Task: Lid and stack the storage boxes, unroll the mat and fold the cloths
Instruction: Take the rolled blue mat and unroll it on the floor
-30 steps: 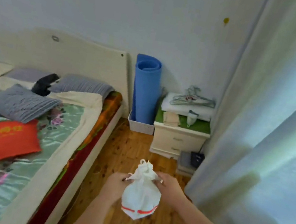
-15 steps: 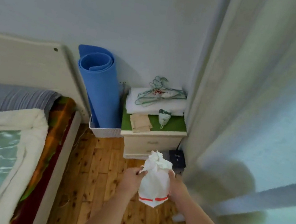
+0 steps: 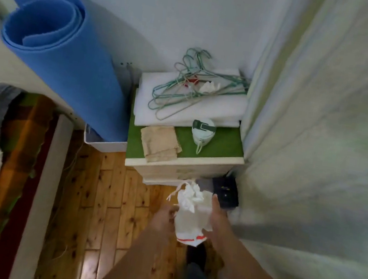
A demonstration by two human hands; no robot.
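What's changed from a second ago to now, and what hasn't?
The person has walked toward the cream bedside cabinet, carrying the white drawstring bag with a red stripe up to its front. The left hand and right hand still grip it. The rolled blue foam mat, green wire hangers and folded beige cloth stayed put.

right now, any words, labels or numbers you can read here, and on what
Nothing here can be read.
white bag: a red stripe only, no letters showing.
black box on the floor: pale marks, too small to read.
red tag among the hangers: too blurred to read.
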